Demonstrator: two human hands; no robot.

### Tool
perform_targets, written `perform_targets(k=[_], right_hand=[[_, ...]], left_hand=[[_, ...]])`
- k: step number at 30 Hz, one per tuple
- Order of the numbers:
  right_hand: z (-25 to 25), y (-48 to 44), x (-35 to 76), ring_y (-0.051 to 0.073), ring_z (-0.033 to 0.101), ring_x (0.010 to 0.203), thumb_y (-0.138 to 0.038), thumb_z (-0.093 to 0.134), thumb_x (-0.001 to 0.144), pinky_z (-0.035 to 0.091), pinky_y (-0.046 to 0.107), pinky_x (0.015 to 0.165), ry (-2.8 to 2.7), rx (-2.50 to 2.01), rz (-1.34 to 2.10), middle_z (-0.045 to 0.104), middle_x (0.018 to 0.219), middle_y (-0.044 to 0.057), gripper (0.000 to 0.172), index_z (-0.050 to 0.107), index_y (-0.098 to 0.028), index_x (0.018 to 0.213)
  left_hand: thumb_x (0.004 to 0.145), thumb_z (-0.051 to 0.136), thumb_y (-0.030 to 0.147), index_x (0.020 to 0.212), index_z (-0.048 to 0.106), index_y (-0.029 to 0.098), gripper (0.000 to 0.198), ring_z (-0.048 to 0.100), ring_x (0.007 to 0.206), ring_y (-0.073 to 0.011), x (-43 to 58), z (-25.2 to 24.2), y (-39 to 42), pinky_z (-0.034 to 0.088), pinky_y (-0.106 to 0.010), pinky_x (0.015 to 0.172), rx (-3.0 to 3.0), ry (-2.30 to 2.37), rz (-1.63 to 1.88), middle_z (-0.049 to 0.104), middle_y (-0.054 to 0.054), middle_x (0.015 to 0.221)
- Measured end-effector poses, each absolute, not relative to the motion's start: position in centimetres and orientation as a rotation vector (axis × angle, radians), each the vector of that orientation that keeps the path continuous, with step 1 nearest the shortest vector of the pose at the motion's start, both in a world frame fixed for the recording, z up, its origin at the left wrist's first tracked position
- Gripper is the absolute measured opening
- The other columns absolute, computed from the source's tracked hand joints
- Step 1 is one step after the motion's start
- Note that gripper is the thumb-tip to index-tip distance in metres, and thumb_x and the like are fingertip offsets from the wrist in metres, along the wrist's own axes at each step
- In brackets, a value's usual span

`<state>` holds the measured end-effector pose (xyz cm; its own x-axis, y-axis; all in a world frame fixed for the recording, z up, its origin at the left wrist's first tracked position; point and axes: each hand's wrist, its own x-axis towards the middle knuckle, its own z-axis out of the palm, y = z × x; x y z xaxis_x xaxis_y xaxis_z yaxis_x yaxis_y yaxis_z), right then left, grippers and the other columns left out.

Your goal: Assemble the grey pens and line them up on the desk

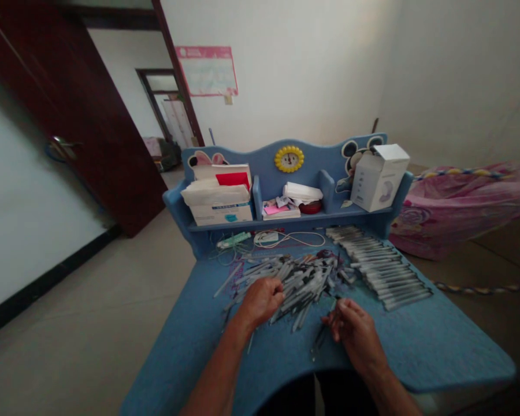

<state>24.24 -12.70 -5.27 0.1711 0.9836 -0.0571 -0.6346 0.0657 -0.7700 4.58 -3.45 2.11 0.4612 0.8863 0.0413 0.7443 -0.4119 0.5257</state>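
A loose heap of grey pen parts (299,277) lies in the middle of a blue desk (437,341). My left hand (260,300) rests knuckles up on the heap's near left edge, its fingers curled into the pieces. My right hand (353,329) is closed in a pinch on several thin dark pen pieces (323,332), held just above the desk near the heap's front. To the right, a neat row of assembled pens (379,266) lies side by side.
The desk's back shelf (286,222) holds stacked boxes and papers (219,199), small items and a white carton (379,176). Cables (286,238) lie below the shelf. A pink bundle (463,208) sits to the right, an open dark door (69,115) to the left.
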Motion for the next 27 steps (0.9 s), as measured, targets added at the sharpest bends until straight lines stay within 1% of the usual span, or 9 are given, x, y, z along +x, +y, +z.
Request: perform_targets(k=[4,6,9,11,15,19,23,27], right_hand=[[-5.7,-13.0,24.6,0.009,0.051,0.039,-0.033,0.063,0.078,0.048,0.031,0.068,-0.586,-0.779,1.321,0.06,0.053,-0.003,0.019,0.055,-0.019,0.068],[-6.0,-13.2,24.8,0.01,0.051,0.041,-0.034,0.063,0.077,0.047,0.029,0.062,-0.6,-0.793,1.33,0.062,0.056,-0.001,0.019,0.056,-0.018,0.069],[-6.3,-13.6,25.1,0.01,0.052,0.044,-0.035,0.063,0.077,0.042,0.023,0.05,-0.634,-0.807,1.37,0.063,0.058,0.001,0.019,0.058,-0.017,0.071],[-6.4,-13.7,25.2,0.01,0.053,0.045,-0.035,0.063,0.078,0.039,0.021,0.046,-0.652,-0.814,1.394,0.063,0.062,0.001,0.019,0.058,-0.017,0.073],[-6.4,-13.9,25.4,0.01,0.053,0.047,-0.034,0.061,0.08,0.04,0.021,0.046,-0.686,-0.825,1.418,0.063,0.064,0.002,0.018,0.059,-0.017,0.074],[-6.3,-14.0,25.4,0.009,0.052,0.046,-0.034,0.061,0.08,0.039,0.02,0.046,-0.705,-0.826,1.434,0.06,0.061,0.0,0.019,0.058,-0.017,0.073],[-6.2,-14.0,25.3,0.008,0.051,0.045,-0.036,0.061,0.08,0.038,0.02,0.046,-0.719,-0.836,1.443,0.06,0.062,0.0,0.02,0.058,-0.017,0.073],[-6.2,-14.0,25.2,0.008,0.051,0.044,-0.037,0.062,0.079,0.037,0.02,0.045,-0.731,-0.854,1.427,0.06,0.061,0.0,0.022,0.057,-0.017,0.072]], left_hand=[[0.071,0.051,0.017,0.064,0.06,0.017,0.012,0.053,0.059,-0.0138,1.7,2.0,-4.5,0.029,-0.023,0.055,2.263,1.53,0.384,0.057,0.001,0.059],[0.072,0.05,0.017,0.065,0.06,0.017,0.012,0.053,0.059,-0.0136,-0.2,1.7,-5.2,0.029,-0.022,0.055,2.231,1.643,0.368,0.056,0.002,0.058],[0.073,0.05,0.017,0.064,0.059,0.017,0.012,0.053,0.058,-0.0132,-2.6,0.9,-6.4,0.03,-0.022,0.054,2.17,1.785,0.351,0.055,0.002,0.057],[0.073,0.05,0.017,0.064,0.059,0.017,0.013,0.053,0.058,-0.013,-3.3,0.3,-7.1,0.03,-0.022,0.054,2.137,1.852,0.345,0.056,0.002,0.056],[0.076,0.052,0.02,0.07,0.061,0.017,0.012,0.056,0.06,-0.0127,-2.9,-0.5,-7.8,0.033,-0.021,0.056,2.122,1.92,0.362,0.06,0.001,0.061],[0.077,0.052,0.02,0.073,0.062,0.017,0.011,0.057,0.064,-0.0137,-0.9,-0.2,-7.2,0.035,-0.022,0.058,2.154,1.969,0.388,0.062,-0.001,0.067],[0.077,0.054,0.023,0.077,0.063,0.017,0.012,0.058,0.074,-0.0163,1.5,0.4,-5.5,0.038,-0.024,0.066,2.231,1.97,0.408,0.064,-0.005,0.079],[0.076,0.053,0.026,0.079,0.065,0.018,0.015,0.06,0.08,-0.0191,3.9,0.7,-3.3,0.039,-0.026,0.068,2.295,1.94,0.372,0.065,-0.006,0.084]])
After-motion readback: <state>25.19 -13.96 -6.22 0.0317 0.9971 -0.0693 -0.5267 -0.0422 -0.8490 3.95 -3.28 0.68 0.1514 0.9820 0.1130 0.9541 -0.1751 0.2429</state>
